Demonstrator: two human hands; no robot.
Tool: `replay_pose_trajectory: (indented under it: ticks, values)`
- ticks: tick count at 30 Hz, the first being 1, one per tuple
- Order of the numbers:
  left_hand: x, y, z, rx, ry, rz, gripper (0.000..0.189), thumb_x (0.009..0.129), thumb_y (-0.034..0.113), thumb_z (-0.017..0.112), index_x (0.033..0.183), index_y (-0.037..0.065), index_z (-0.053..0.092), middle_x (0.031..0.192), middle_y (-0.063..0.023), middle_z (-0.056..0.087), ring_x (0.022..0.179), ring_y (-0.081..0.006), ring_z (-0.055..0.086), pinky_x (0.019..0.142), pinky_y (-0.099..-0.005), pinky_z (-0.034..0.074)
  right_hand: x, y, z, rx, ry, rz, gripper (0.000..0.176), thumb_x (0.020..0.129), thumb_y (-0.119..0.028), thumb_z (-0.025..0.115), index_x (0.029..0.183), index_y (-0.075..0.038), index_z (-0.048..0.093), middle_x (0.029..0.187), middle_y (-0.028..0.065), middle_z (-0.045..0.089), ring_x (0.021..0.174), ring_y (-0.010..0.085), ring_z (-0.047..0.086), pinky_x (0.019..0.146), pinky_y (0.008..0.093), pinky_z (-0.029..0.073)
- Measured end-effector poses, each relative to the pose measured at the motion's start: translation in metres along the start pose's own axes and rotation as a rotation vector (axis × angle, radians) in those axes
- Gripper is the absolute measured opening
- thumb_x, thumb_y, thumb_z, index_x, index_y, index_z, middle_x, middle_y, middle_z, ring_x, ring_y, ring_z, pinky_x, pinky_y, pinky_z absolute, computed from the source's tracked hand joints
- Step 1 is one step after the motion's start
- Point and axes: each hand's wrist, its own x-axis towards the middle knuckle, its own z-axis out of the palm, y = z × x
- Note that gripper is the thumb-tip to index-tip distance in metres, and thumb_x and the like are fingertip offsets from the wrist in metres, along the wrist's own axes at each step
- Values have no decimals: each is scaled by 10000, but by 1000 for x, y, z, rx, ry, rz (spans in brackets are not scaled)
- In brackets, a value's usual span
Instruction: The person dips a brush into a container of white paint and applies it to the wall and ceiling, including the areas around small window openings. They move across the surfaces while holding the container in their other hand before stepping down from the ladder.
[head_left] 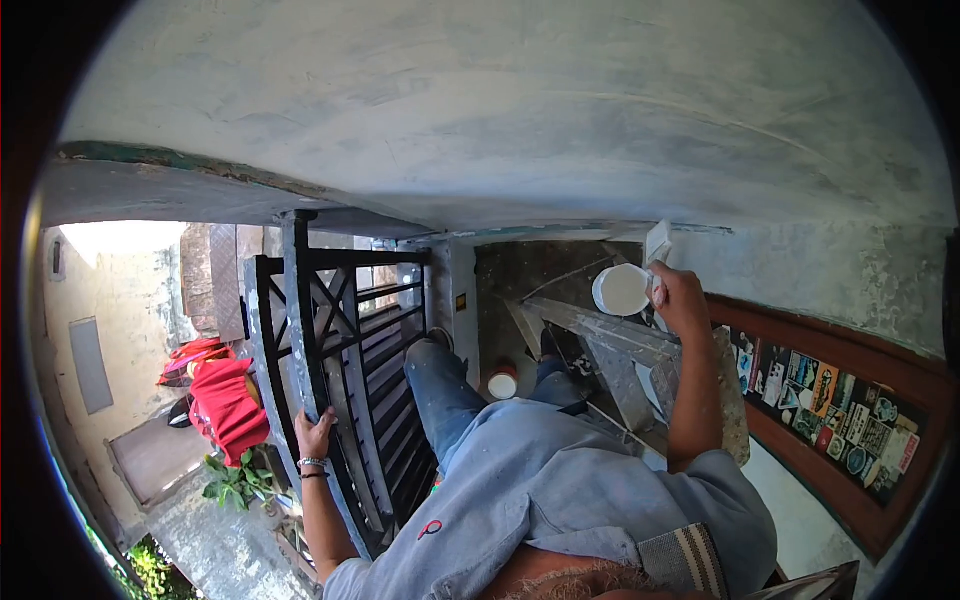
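Note:
My left hand (315,435) is wrapped around an upright bar of a dark metal gate (300,320), with a bracelet at the wrist. In my right hand (680,297) is a paintbrush (658,240), its pale bristles pointing up toward the wall. Beside the right hand's fingers, a white tub (622,290) shows a pale, paint-like surface. Below it is a worn, paint-spattered board (610,330). The plastered wall (520,110) ahead has uneven white and grey patches.
Down by my feet is another container (503,384) with white contents. A framed panel covered in stickers (830,410) is on the right. Beyond the gate, red cloth (228,405) hangs above a green plant (235,482).

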Motion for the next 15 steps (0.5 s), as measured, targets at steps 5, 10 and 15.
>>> replay_pose_trajectory:
  ticks: [5, 10, 15]
  values:
    - [-2, -29, -5, 117, -11, 51, 314, 806, 262, 738, 863, -25, 623, 685, -105, 637, 611, -216, 599, 607, -347, 469, -10, -10, -7, 1, -3, 68, 248, 727, -21, 690, 965, -30, 623, 665, 174, 612, 640, 351, 637, 599, 404, 491]
    - [0, -13, -4, 52, -14, 40, 340, 813, 264, 743, 920, -27, 604, 749, -87, 627, 647, -191, 597, 615, -330, 480, -46, -30, -19, -61, 187, 56, 270, 736, -4, 695, 995, -9, 619, 734, 183, 633, 672, 351, 647, 601, 373, 487]
    - [1, 15, -12, -208, -198, -53, 336, 809, 220, 769, 982, 2, 581, 814, -18, 616, 686, -112, 572, 628, -280, 484, -67, -36, 5, -15, 344, 63, 266, 764, 3, 678, 1024, -11, 623, 811, 197, 657, 741, 337, 680, 640, 343, 502]
